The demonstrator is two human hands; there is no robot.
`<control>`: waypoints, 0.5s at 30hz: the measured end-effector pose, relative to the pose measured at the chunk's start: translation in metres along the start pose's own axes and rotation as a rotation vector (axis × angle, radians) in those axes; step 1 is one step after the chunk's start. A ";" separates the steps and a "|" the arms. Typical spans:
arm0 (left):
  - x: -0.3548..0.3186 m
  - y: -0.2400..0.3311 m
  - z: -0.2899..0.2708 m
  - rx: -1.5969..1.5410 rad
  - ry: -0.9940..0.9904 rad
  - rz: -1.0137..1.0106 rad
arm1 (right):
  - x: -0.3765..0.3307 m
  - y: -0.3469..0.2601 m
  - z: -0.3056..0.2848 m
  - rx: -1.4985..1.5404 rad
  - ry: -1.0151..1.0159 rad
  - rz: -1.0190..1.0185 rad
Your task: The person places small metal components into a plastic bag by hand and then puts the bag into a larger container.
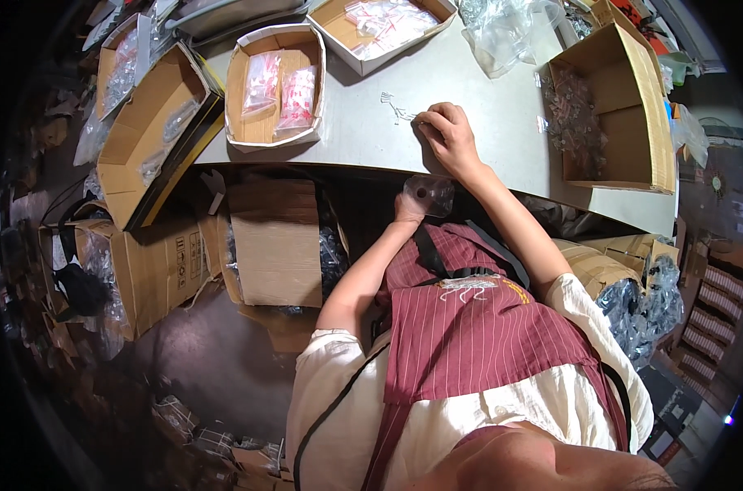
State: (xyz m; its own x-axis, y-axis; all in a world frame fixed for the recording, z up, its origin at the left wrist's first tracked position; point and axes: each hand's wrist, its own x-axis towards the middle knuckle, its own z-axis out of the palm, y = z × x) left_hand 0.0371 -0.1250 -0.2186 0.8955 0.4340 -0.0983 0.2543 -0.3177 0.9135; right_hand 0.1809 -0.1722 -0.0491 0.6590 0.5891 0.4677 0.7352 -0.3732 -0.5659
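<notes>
Just below the table's front edge, my left hand (410,207) is closed on a clear plastic piece (438,196) with a dark round spot in it. Its fingers are partly hidden behind the plastic. My right hand (449,141) rests over the table, fingers bent and the tips pressed together. At those fingertips lies a loose group of small silvery pieces (399,111), thin and screw-like. Whatever the right fingers pinch is too small to make out.
The grey table (355,135) bears a carton (234,123) of red-marked clear bags and a second carton (363,64) behind it. A deep carton (625,114) of small parts stands right. On the left leans a long carton (142,135). Cardboard boxes (273,245) stand below.
</notes>
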 end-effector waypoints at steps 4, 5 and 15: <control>0.004 -0.007 -0.002 0.001 -0.047 -0.006 | -0.001 0.001 0.002 0.010 0.000 -0.001; 0.004 -0.010 -0.001 0.002 -0.045 -0.005 | -0.001 0.001 0.003 0.012 -0.004 -0.004; 0.003 -0.017 0.008 0.005 -0.026 -0.006 | -0.020 -0.004 -0.022 -0.247 -0.113 -0.018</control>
State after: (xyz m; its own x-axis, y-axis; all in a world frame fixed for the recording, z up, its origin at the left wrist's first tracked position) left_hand 0.0379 -0.1252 -0.2370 0.9029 0.4144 -0.1144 0.2618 -0.3192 0.9108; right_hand 0.1678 -0.1982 -0.0416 0.6334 0.6684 0.3899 0.7725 -0.5170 -0.3688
